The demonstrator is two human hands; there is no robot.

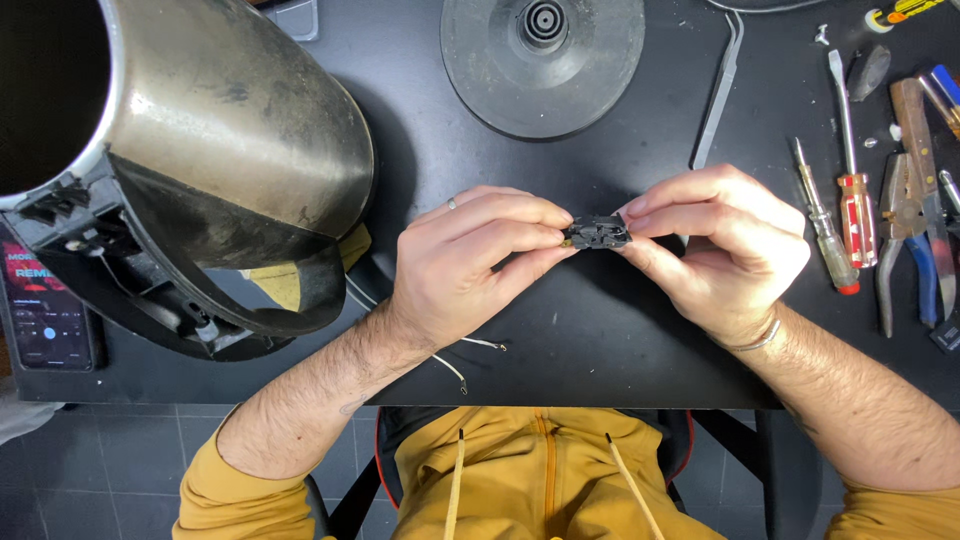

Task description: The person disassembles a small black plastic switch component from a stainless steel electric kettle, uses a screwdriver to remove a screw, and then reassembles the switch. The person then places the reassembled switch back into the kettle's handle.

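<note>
**Both hands pinch a small black part over the dark table**

The left hand (470, 258) and the right hand (720, 245) meet over the middle of the black table (600, 340), each closed narrowly on one end of a small black plastic part (598, 232) with a brass-coloured bit at its left edge. Thumbs and forefingers grip it from both sides, so it is held just above the tabletop.

To the left, a stainless steel kettle (230, 130) lies on its side, its dark handle (180, 290) towards the person, with thin wires (455, 365) trailing from under it. The kettle's round black base (543, 62) sits further back, with metal tweezers (718, 95) just beside it. On the right lie a clear-handled screwdriver (822, 222), a red-handled screwdriver (850, 170) and blue-handled pliers (915, 215). A phone (45, 320) rests at the table's left edge.
</note>
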